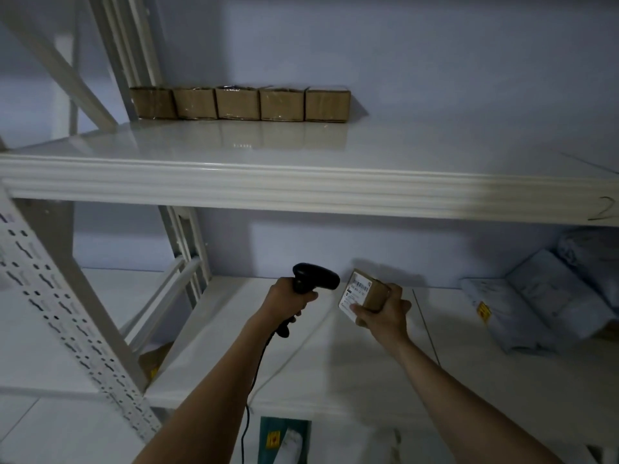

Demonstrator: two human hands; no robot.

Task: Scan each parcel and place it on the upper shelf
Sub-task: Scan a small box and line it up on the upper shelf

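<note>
A black barcode scanner (313, 277) is gripped by the left hand (288, 299), fingers wrapped round its handle, with the head pointed right toward the parcel. Its black cable (256, 370) is seen hanging down past the left forearm. A small brown cardboard parcel (363, 294) is held by the right hand (382, 314), fingers clamped on its sides and the thumb pressed on the white barcode label (355, 293), which is turned toward the scanner. Parcel and scanner are held just beside each other, apart, above the lower shelf (335, 363) and below the upper shelf (301, 182).

On the upper shelf a row of five brown boxes (239, 103) is lined up side by side against the back wall, left of centre. Grey poly-bag packages (542, 303) are piled at the right end of the lower shelf. A "2" is handwritten at the right end of the upper shelf's front edge. A perforated white upright (67, 329) is seen at the left. Below the lower shelf a green package (284, 440) is partly visible.
</note>
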